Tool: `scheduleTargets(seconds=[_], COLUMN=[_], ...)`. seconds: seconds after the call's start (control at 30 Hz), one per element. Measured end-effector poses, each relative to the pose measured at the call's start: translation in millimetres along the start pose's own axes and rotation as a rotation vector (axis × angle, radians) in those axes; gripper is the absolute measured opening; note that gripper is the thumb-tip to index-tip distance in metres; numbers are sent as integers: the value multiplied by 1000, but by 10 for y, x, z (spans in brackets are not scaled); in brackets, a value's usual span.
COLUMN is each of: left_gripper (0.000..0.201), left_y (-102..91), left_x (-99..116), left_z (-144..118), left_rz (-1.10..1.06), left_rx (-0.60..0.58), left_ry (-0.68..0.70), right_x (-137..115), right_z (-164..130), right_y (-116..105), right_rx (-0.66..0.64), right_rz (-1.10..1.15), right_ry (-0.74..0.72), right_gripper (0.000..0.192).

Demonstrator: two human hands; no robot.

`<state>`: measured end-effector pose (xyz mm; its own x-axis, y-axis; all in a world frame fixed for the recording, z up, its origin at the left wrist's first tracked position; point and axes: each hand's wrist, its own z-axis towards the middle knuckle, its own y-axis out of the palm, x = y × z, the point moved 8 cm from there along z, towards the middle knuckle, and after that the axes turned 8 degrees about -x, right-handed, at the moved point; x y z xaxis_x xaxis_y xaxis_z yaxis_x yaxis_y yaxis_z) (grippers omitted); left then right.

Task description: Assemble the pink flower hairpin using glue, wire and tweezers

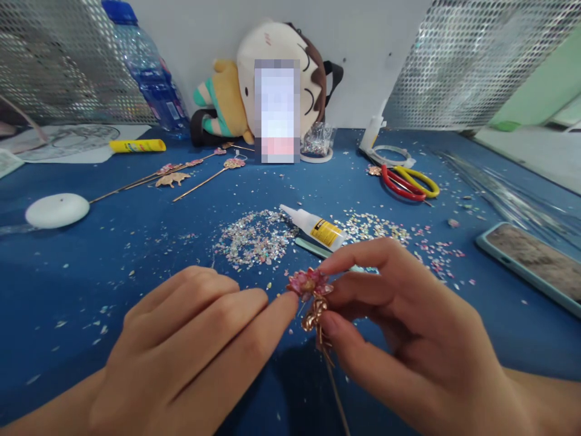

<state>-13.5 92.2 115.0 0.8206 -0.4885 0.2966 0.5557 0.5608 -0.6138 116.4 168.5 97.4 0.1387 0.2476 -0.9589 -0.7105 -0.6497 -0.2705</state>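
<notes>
Right hand (408, 339): closed on the hairpin (313, 297); forefinger arches over the top, thumb presses the gold bow part from below, other fingers curled behind.
Left hand (190, 351): palm down, fingers loosely bent, holding nothing; forefinger tip touches the left edge of the pink flower head.
Hairpin: low centre of view, just above the worktop (91, 290), between the two hands; pink flower cluster on top, gold bow under it, thin stem running down and out of frame (lower end not visible).
Worktop: blue cloth, sprinkled with small flakes.
Flakes (256, 239): pale glittery heap just beyond the hands, with a looser pink-white scatter to its right.
Glue (315, 227): small white bottle with yellow label, lying on its side beside the heap, nozzle pointing left.
File (313, 247): pale green strip lying just in front of the glue, partly hidden by the right hand.
Scissors (408, 181): red and yellow handles, far right, well apart from the hands.
Phone (535, 263): right edge, flat, screen up.
Spare pins (195, 169): several long-stemmed ornaments lying far left of centre.
White disc (57, 210): left side, flat on the cloth.
Bottle (147, 69): blue, standing at the back left, beside a plush toy (240, 91) (leaning on the wall).
</notes>
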Motion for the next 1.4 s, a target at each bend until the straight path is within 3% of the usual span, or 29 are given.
scheduleTargets(seconds=[0.23, 0.43, 0.9, 1.07, 1.1, 1.13, 1.27, 1.4], left_gripper=[25, 23, 19, 22, 20, 17, 20, 20], left_y=[128, 135, 114, 35, 43, 120, 87, 121], left_x=[-7, 8, -5, -25, -10, 21, -106, -58], left_z=[203, 300, 243, 67, 36, -6, 32, 45], left_rz=[44, 37, 67, 142, 145, 143, 109, 82], left_rx=[-237, -253, -269, -247, -264, -366, -325, -420], left_ry=[68, 67, 87, 206, 246, 307, 120, 167], right_x=[30, 11, 25, 18, 16, 18, 20, 34], right_z=[-5, -4, -20, -40, -37, -32, -6, -2], right_y=[-24, -6, -28, -48, -44, -34, -2, -21], right_rx=[38, 11, 40, 55, 47, 35, 12, 27], right_rz=[15, -28, 26, -15, -16, -14, -31, -29], right_ry=[-14, -24, -26, -3, -9, -11, -31, -24], right_gripper=[24, 24, 25, 24, 23, 24, 23, 23])
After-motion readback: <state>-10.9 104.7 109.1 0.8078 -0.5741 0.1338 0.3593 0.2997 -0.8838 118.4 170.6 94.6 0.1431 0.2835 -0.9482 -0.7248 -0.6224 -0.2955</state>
